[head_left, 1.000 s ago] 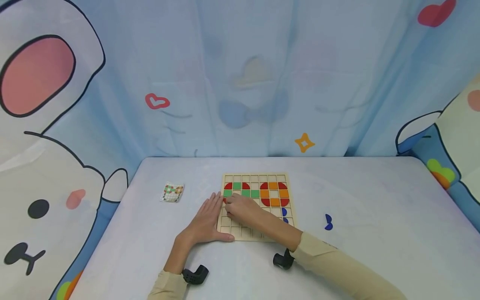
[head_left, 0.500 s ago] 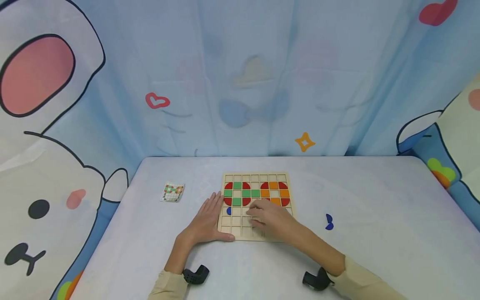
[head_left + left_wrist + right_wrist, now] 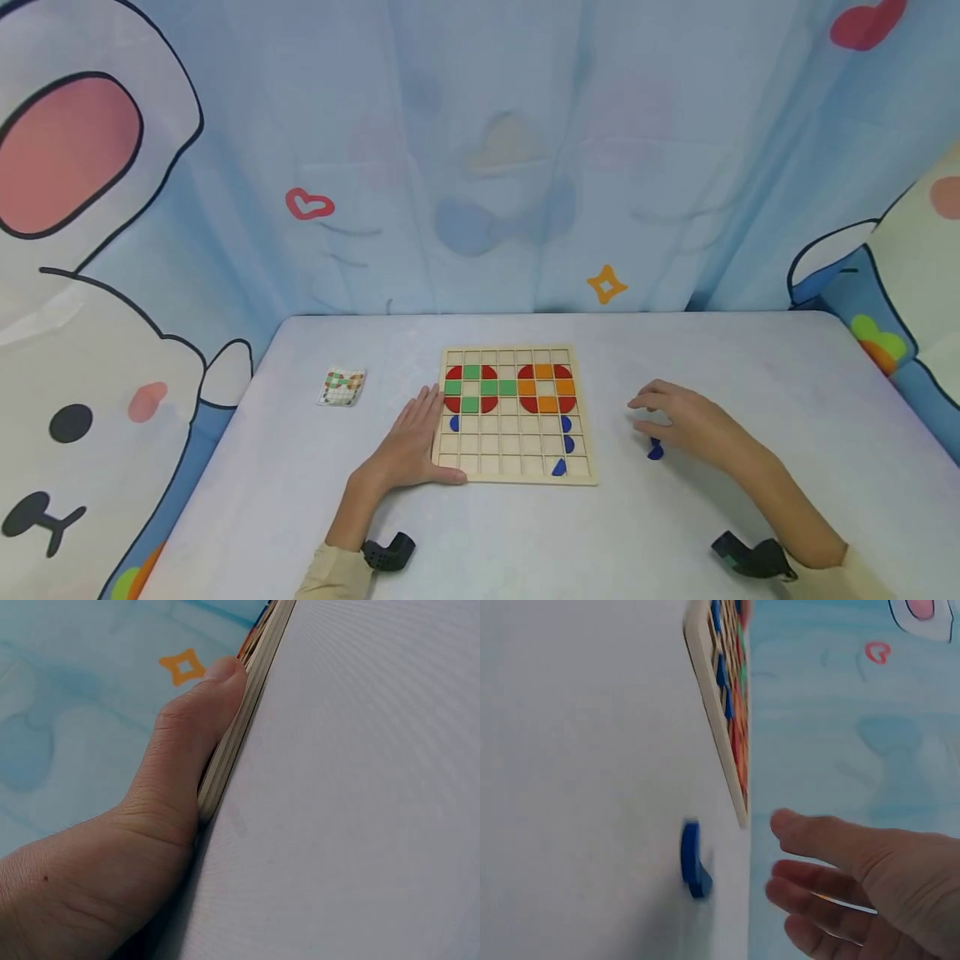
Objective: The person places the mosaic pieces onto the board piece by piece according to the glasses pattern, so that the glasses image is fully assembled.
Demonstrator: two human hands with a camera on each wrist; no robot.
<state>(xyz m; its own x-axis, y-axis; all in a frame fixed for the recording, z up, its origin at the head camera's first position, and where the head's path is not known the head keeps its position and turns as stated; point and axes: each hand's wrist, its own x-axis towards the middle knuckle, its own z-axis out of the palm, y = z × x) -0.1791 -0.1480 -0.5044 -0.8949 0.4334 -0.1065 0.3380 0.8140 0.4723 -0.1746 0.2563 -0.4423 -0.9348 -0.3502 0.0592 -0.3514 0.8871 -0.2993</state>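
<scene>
A wooden grid board [image 3: 480,465] lies on the table, with red, green and orange pieces in its upper cells. My left hand [image 3: 405,440] rests against the board's left side and lower left corner, fingers straight; the left wrist view shows the thumb [image 3: 187,735] along the board's edge. Blue pieces sit in the lower cells: one rounded blue piece [image 3: 454,423] at the left and several at the right, the lowest blue piece [image 3: 558,467] tilted. To the right of the board my right hand [image 3: 693,423] hovers, fingers loosely apart, above loose blue pieces [image 3: 656,450] that it partly hides.
A small pattern card [image 3: 342,387] with a coloured grid lies left of the board. White cloth covers the table [image 3: 757,358]. A printed curtain [image 3: 660,167] hangs behind it. Dark wrist devices [image 3: 390,552] are worn on both wrists.
My right hand has left the board's left side and crossed rightward to the loose blue pieces. A blue piece now shows at the left of the board. The left hand stays put.
</scene>
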